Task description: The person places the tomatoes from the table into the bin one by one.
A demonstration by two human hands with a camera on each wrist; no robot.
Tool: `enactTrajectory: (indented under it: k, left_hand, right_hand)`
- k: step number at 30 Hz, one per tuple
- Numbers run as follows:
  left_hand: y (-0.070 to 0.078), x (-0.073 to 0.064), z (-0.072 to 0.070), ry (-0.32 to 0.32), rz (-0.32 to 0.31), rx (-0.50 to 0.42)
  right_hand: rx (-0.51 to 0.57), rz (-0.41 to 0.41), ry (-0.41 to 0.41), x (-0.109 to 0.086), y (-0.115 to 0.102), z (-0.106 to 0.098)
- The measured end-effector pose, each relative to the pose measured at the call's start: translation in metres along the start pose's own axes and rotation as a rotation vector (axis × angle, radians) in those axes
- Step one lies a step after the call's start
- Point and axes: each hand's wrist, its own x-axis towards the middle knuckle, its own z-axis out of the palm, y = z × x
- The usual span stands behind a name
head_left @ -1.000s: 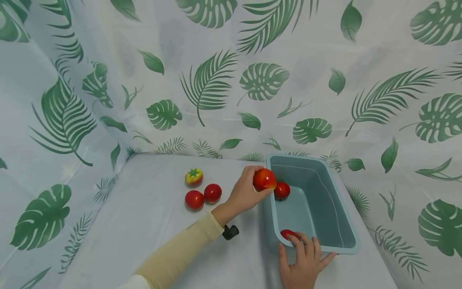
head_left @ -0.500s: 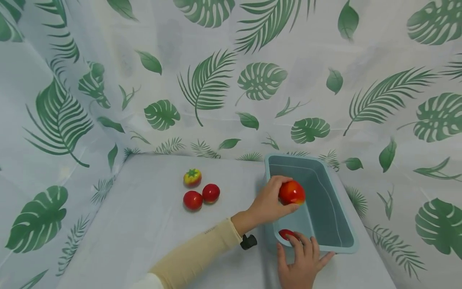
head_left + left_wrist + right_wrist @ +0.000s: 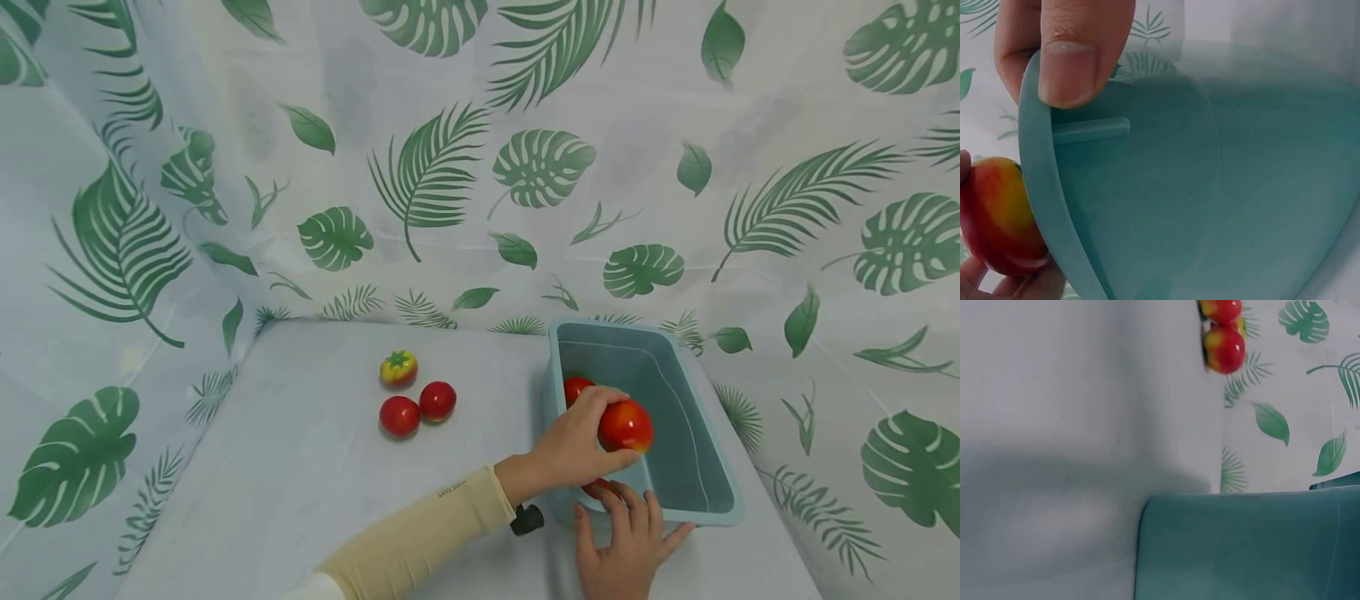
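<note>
My left hand (image 3: pixel 572 442) holds a glossy red-orange toy tomato (image 3: pixel 630 423) inside the mouth of a blue-green plastic bin (image 3: pixel 693 417). The thumb lies on the near side and the fingers on the far side. In the left wrist view that tomato (image 3: pixel 1000 215), red shading to yellow, shows beyond the bin's rim. My right hand (image 3: pixel 621 546) grips the near rim, with several fingers hooked over it. Two red fruits are in the bin: one (image 3: pixel 576 387) at the left wall, partly behind my left hand, and one (image 3: pixel 597 489) near my right fingers, mostly hidden.
Left of the bin, two red fruits (image 3: pixel 400 416) touch on the white table (image 3: pixel 300 467). Behind them sits a yellow-and-red fruit (image 3: pixel 398 367) with a green star-shaped top. A leaf-print sheet (image 3: pixel 450 250) hangs at the back and sides. A black device (image 3: pixel 528 520) hangs under my left wrist.
My left hand has carried the tomato rightward over the bin's left rim, then nearer and lower into its mouth. The right hand has stayed on the near rim.
</note>
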Motion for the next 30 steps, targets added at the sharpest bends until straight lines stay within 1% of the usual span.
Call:
enactTrajectory:
  k: [2,4,8,12,15,18,21,25,27,30]
  left_hand:
    - [0.000,0.000,0.000,-0.005,-0.007,-0.003]
    - [-0.001,-0.001,-0.001,-0.014,-0.029,-0.015]
    - [-0.003,-0.003,-0.004,-0.026,-0.058,-0.010]
    - [-0.006,-0.004,-0.007,-0.020,-0.058,-0.004]
    - [-0.008,-0.005,-0.009,-0.015,-0.062,-0.039]
    - [-0.011,-0.007,-0.013,-0.007,-0.081,-0.081]
    - [-0.019,-0.008,-0.020,0.027,-0.106,-0.085]
    - [-0.036,-0.010,-0.033,0.095,-0.157,-0.087]
    - [-0.046,-0.012,-0.042,0.132,-0.182,-0.112]
    - [-0.060,-0.015,-0.059,0.192,-0.202,-0.139]
  right_hand:
    - [0.004,0.004,0.004,0.000,0.000,0.000]
    - [0.010,0.005,0.020,0.000,-0.001,0.001]
    - [0.024,0.004,0.040,-0.001,-0.001,0.002]
    - [0.035,0.004,0.046,-0.001,-0.001,0.002]
    - [0.025,0.008,0.035,-0.001,-0.001,0.002]
    - [0.013,0.008,0.019,-0.002,-0.001,0.002]
    - [0.008,0.000,0.014,-0.001,-0.002,0.002]
    - [0.014,-0.013,0.030,0.000,-0.002,0.003]
    - [0.008,-0.018,0.034,0.000,-0.002,0.003]
    - [-0.002,-0.018,0.028,-0.001,-0.001,0.002]
